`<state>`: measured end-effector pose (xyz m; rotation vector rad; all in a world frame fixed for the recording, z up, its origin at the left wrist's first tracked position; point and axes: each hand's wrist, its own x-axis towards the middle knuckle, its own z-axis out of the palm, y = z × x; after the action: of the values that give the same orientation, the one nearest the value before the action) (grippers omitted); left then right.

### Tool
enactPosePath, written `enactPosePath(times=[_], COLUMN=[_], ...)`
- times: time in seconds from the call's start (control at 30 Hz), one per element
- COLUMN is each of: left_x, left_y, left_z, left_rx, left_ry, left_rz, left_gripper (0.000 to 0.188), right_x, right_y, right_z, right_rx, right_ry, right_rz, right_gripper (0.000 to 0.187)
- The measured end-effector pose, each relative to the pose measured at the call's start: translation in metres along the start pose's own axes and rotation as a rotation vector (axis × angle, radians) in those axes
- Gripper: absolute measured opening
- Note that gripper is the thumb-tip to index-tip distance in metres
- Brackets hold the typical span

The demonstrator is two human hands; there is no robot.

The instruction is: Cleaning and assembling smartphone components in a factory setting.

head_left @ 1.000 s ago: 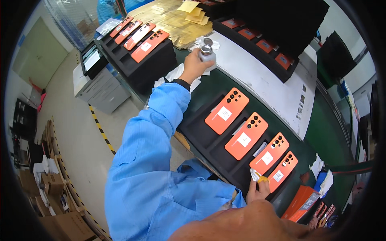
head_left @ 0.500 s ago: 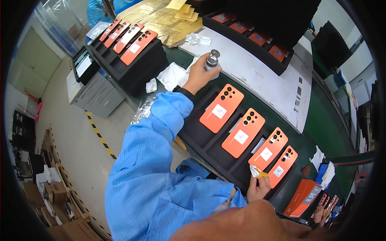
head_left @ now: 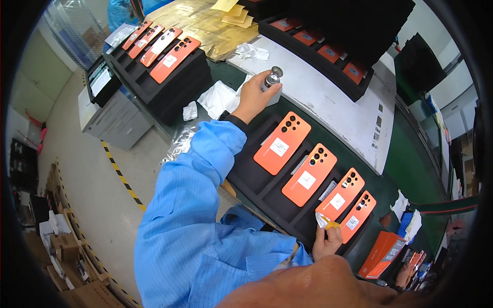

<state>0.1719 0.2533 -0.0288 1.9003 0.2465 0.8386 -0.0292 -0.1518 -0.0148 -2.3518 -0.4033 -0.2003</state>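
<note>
My left hand (head_left: 251,100) is closed around a small bottle (head_left: 272,80) with a metal top and a raised round lid, beyond the far left end of a black foam tray (head_left: 248,167). Four-slot rows hold orange phones, backs up: a far-left phone (head_left: 284,133), a second phone (head_left: 303,192), a third phone (head_left: 331,208) and a nearest phone (head_left: 354,231). Each carries a white label. My right hand (head_left: 327,245) pinches a white wipe (head_left: 321,219) at the third phone's lower end. Something yellow (head_left: 333,225) shows at its fingertips; its kind is unclear.
Another foam tray stack (head_left: 179,84) with orange phones stands at the far left. Dark trays (head_left: 328,66) with phones lie on a white board (head_left: 308,84). An orange box (head_left: 380,254) stands at right, near another person's hand (head_left: 404,276). Crumpled white wipes (head_left: 218,97) lie beside my left wrist.
The view has shifted slightly. My left hand still holds the bottle, and my right hand stays at the third phone with the wipe. At lower right, the other person's hand and phones have moved.
</note>
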Motion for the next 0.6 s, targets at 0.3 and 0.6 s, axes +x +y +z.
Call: enactPosePath(times=[0.3, 0.6], left_x=[0.002, 0.004], left_y=[-0.006, -0.008], left_z=[0.001, 0.000], left_rx=[0.001, 0.028], left_ry=[-0.035, -0.038], left_rz=[-0.023, -0.009], left_gripper=[0.050, 0.051], right_x=[0.085, 0.182], right_y=[-0.063, -0.091], right_z=[0.013, 0.115], right_rx=[0.044, -0.171], right_ry=[-0.053, -0.068], right_rz=[-0.203, -0.668], right_gripper=[0.010, 0.017])
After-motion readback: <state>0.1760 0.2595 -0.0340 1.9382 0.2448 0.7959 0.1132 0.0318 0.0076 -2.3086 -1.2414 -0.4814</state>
